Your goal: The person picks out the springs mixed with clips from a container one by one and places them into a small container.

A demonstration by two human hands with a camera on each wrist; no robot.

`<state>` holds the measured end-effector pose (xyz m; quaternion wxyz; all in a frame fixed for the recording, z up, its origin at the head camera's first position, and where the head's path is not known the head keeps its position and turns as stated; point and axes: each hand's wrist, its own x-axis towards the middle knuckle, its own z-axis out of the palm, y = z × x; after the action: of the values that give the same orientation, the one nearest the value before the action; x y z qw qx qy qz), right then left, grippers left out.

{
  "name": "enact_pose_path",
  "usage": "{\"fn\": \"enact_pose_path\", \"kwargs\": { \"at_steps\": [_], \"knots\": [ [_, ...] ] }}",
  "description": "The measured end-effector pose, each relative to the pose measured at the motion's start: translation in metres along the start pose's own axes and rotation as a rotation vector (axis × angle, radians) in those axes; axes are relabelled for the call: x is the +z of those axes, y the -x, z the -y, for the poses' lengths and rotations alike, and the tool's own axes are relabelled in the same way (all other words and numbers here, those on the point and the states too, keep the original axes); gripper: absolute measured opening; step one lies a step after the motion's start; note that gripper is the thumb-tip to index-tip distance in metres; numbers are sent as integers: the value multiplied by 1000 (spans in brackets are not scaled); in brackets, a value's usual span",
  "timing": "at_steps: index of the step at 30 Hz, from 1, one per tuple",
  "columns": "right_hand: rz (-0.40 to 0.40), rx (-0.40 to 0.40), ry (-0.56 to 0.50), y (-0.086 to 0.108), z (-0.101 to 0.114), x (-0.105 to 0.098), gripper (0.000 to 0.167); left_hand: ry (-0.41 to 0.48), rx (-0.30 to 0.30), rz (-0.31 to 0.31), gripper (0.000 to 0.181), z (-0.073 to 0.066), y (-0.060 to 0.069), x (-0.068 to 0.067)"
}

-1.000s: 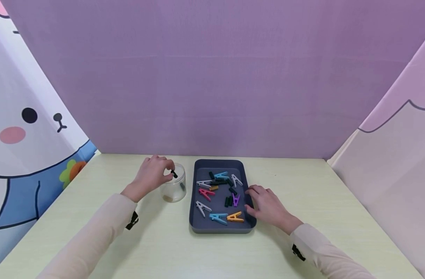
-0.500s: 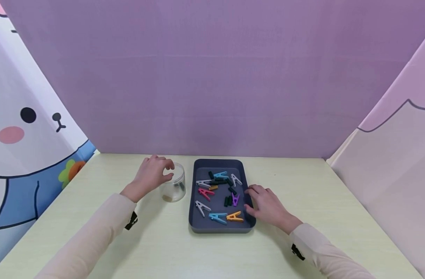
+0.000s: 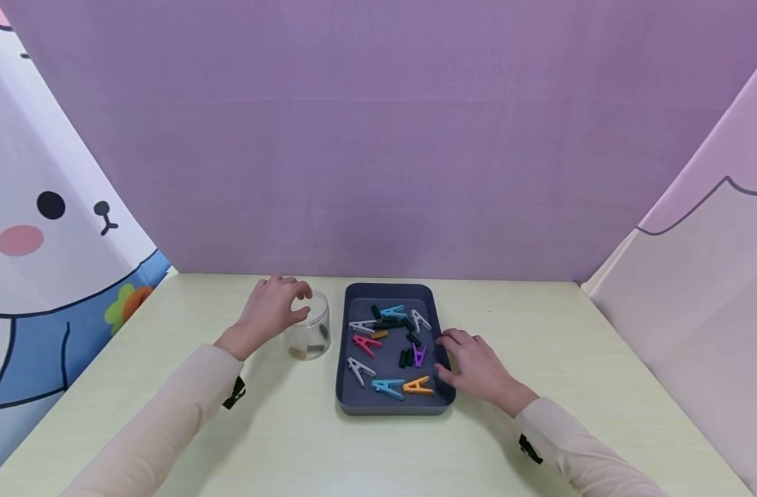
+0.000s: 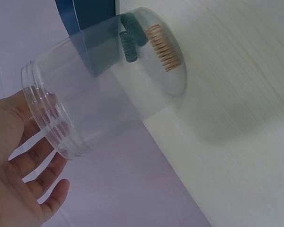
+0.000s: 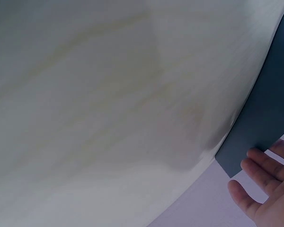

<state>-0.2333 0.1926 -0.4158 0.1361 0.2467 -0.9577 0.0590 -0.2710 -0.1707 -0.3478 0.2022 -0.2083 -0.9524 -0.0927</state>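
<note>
My left hand [image 3: 271,308] hangs over the mouth of a clear plastic jar [image 3: 310,335], fingers loosely bent and nothing between them. In the left wrist view, two dark green springs [image 4: 128,46] and a copper-coloured spring [image 4: 163,47] lie at the bottom of the jar. On the right, the relaxed fingers of my right hand [image 3: 478,366] touch the side wall of a dark grey tray [image 3: 347,407]. Inside it are several dark springs [image 3: 406,358], a yellow spring [image 3: 379,334], and clips, among them a red clip [image 3: 367,344], a purple clip [image 3: 418,355] and an orange clip [image 3: 418,386].
The jar and tray stand side by side on a pale wooden table [image 3: 279,442], a small gap apart. A purple cloth [image 3: 378,138] rises behind the table's far edge. Printed cloths flank it left and right.
A dark spring that my left hand was pinching over the jar has been let go and now lies inside it. My right hand has stayed at the tray's edge.
</note>
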Motion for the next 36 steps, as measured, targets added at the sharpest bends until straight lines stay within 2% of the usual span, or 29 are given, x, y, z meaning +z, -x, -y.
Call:
{"fn": "enact_pose_path", "kwargs": {
  "at_steps": [13,20,27,36],
  "knots": [
    [5,7,-3,1,1,-1,46,14,57,-73,20,-19,-7,-4],
    [-4,1,-2,1,0,-1,46,16,99,-66,20,-34,-9,3],
    [-3,0,0,1,1,0,45,17,117,-5,20,-54,-9,11],
    [-12,-9,0,1,1,-2,44,28,148,147,24,-82,-8,26]
  ]
}}
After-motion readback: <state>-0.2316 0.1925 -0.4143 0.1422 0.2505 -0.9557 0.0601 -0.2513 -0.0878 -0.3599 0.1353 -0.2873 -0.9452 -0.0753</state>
